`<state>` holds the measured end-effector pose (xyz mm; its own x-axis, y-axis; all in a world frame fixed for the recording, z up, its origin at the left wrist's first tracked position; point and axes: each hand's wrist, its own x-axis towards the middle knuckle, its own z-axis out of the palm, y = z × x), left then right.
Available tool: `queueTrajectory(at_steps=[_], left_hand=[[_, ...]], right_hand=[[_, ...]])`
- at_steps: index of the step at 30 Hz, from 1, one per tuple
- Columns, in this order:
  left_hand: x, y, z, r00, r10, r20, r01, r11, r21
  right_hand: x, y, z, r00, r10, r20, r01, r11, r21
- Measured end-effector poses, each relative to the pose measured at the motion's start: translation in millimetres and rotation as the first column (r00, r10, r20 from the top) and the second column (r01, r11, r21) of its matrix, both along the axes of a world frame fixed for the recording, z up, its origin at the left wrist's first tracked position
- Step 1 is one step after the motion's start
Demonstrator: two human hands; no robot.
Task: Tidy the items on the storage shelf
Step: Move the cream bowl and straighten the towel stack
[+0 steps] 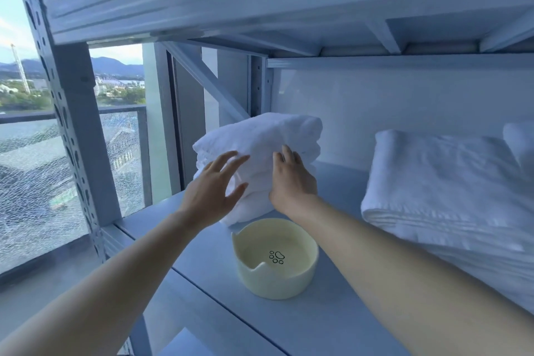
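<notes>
A pile of folded white towels point(268, 136) stands at the back left of the white shelf board point(202, 263). My left hand point(212, 191) is spread open at the pile's front left, fingertips at the cloth. My right hand point(291, 179) presses flat against the pile's front right, fingers on the towel; whether it grips is unclear. In front of the pile sits a pale yellow pet bowl point(274, 260) with a paw print inside. A larger folded white towel stack point(450, 191) lies to the right.
The shelf above point(260, 0) hangs low over the towels. A perforated steel upright point(72, 113) and a diagonal brace point(208, 81) stand on the left. Beyond them is a window with a glass balcony rail point(43, 170).
</notes>
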<state>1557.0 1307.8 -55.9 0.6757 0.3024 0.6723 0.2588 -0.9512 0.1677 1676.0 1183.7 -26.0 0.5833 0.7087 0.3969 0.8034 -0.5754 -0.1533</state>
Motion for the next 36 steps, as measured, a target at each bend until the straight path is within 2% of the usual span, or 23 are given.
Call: queueTrajectory(at_steps=[7, 12, 20, 25, 29, 36], left_hand=[[-12, -3, 1, 0.987, 0.075, -0.139, -0.08, 0.996, -0.029], [-15, -3, -3, 0.962, 0.128, -0.24, -0.112, 0.991, 0.077], [-11, 6, -22, 0.984, 0.066, -0.164, -0.054, 0.996, 0.076], [-10, 14, -23, 0.992, 0.022, -0.125, -0.013, 0.997, 0.076], [-3, 16, -24, 0.992, 0.022, -0.126, -0.018, 0.999, 0.038], [22, 14, -28, 0.996, -0.013, -0.094, 0.016, 0.999, 0.039]], right_hand=[[-18, -30, 5, 0.999, 0.01, -0.052, -0.01, 1.0, -0.001], [-24, -38, -10, 0.998, -0.033, -0.056, 0.026, 0.993, -0.112], [0, -29, -15, 0.965, 0.03, -0.261, -0.049, 0.997, -0.067], [11, -16, -12, 0.972, 0.096, -0.214, -0.081, 0.994, 0.08], [21, -7, -17, 0.965, 0.116, -0.236, -0.107, 0.993, 0.051], [38, 13, -13, 0.961, 0.009, -0.276, -0.012, 1.0, -0.009]])
